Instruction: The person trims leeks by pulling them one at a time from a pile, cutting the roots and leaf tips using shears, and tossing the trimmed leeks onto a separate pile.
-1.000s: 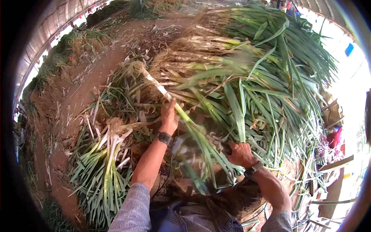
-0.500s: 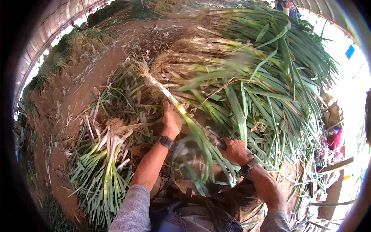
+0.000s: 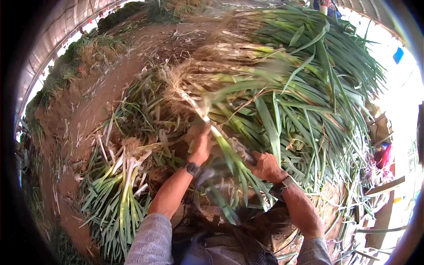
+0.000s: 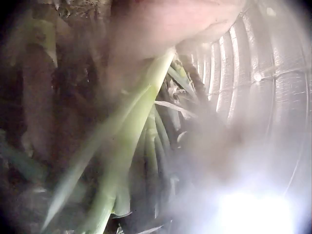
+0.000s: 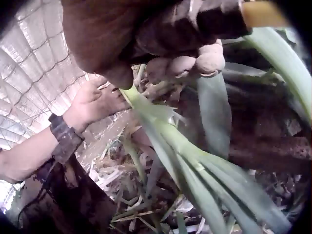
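Note:
My left hand point(image 3: 201, 143) grips a long leek point(image 3: 226, 149) around its pale stem, roots pointing up and leaves hanging down between my arms. In the left wrist view the leek's green stem point(image 4: 141, 114) runs down from the blurred hand point(image 4: 170, 24). My right hand point(image 3: 267, 168), to the right of the stem, holds a dark-handled tool point(image 3: 244, 152) whose far part is blurred. The right wrist view shows fingers point(image 5: 181, 66) curled round the taped handle point(image 5: 195, 24), with the leek point(image 5: 170, 136) below.
A large pile of leeks point(image 3: 291, 79) with roots to the left lies ahead and to the right. Leeks with white stems point(image 3: 126, 190) lie at the lower left. Loose leaves and scraps cover the brown ground point(image 3: 101, 84). Leaves and a board stand at the right.
My left hand has shifted right and slightly down with the leek, whose root end has also moved right. My right hand has moved up and left, closer to the stem.

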The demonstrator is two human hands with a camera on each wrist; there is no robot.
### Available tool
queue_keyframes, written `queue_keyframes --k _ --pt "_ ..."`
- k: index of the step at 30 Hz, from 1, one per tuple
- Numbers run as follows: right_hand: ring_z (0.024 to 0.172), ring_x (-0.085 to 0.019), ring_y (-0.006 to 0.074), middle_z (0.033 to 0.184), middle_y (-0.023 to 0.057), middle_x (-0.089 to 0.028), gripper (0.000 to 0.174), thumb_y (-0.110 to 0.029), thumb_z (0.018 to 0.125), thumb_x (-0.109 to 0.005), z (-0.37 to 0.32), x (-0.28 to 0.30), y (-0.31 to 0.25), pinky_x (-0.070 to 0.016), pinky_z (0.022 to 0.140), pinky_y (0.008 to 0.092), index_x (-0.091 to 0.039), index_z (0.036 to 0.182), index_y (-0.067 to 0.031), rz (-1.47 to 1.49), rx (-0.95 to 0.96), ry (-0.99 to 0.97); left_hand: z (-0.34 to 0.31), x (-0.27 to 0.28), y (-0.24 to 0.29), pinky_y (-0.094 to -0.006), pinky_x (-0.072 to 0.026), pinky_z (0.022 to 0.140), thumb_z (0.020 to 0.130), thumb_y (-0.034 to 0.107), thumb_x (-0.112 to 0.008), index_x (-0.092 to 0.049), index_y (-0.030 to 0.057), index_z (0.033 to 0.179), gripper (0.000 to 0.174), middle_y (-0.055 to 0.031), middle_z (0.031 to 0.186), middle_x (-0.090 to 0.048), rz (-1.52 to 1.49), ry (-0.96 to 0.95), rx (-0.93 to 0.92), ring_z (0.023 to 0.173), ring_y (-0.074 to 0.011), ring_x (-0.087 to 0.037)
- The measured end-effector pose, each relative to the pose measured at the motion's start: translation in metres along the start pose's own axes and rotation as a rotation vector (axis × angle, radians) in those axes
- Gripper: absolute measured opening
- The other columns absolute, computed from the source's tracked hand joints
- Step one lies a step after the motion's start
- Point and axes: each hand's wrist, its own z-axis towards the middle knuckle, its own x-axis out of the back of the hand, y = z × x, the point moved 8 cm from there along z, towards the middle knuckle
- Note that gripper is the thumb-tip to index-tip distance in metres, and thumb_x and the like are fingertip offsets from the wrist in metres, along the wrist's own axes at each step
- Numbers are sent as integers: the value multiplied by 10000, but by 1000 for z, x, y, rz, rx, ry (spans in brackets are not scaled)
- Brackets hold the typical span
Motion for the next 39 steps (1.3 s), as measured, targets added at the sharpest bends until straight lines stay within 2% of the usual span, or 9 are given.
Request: queue_keyframes --k 8,15,17,18,22,25,30,35,39 --pt "700 -635 416 722 213 -651 357 -348 821 -693 -3 8 -11 -510 656 495 -628 947 -21 -18 120 33 -16 0 7 -329 -457 891 843 325 -759 -606 60 1217 483 -21 1101 -645 419 -7 -73 1025 -147 -579" --pt "713 -636 419 732 225 -649 363 -352 822 -692 2 13 -17 -502 654 504 -631 969 -25 76 0 -40 -29 -6 2 -323 -457 889 883 302 -714 -656 23 1122 372 -47 1067 -655 483 -107 -189 987 -137 -579" --pt "717 -637 417 742 219 -656 364 -350 821 -693 -1 13 -12 -504 656 496 -638 985 -29 -25 25 59 -42 -26 0 -325 -459 870 911 305 -667 -652 15 1091 342 -54 1056 -650 642 -199 -77 951 -148 -577" --pt "717 -637 417 742 219 -656 364 -350 821 -693 -1 16 -13 -504 656 496 -638 985 -29 -27 25 62 -27 0 -23 -314 -514 813 962 366 -593 -591 67 1212 390 -35 1053 -661 744 -290 30 987 -132 -611" --pt "754 -659 385 816 210 -675 385 -365 824 -680 -2 30 -31 -523 682 474 -652 1028 -40 67 72 -67 -28 3 -20 -344 -522 778 1004 412 -463 -579 74 1129 379 -62 1057 -648 550 -170 -161 988 -165 -612" --pt "763 -677 360 851 203 -687 390 -384 838 -659 -6 32 -34 -536 688 461 -664 1037 -49 95 74 -90 -37 3 -20 -360 -522 799 999 470 -441 -575 94 1095 410 -57 1108 -615 380 -301 13 1012 -165 -591" --pt "687 -644 392 712 197 -658 403 -363 801 -704 -12 30 -38 -511 649 482 -633 1013 -28 -33 124 -128 -36 -4 -18 -363 -550 726 980 378 -532 -601 109 1035 283 -39 890 -641 352 -113 134 824 -160 -641" --pt "664 -640 398 674 191 -645 358 -366 826 -684 -15 24 -21 -508 624 480 -632 969 -42 25 9 -44 -38 5 -8 -364 -587 672 962 302 -573 -634 94 972 217 -29 871 -660 401 -53 52 833 -168 -668" --pt "660 -629 413 672 199 -638 352 -372 825 -684 -12 27 -27 -505 621 485 -631 949 -47 36 28 -50 -47 -5 -8 -373 -593 677 912 240 -624 -641 71 992 187 -37 924 -677 253 -137 191 889 -191 -681"
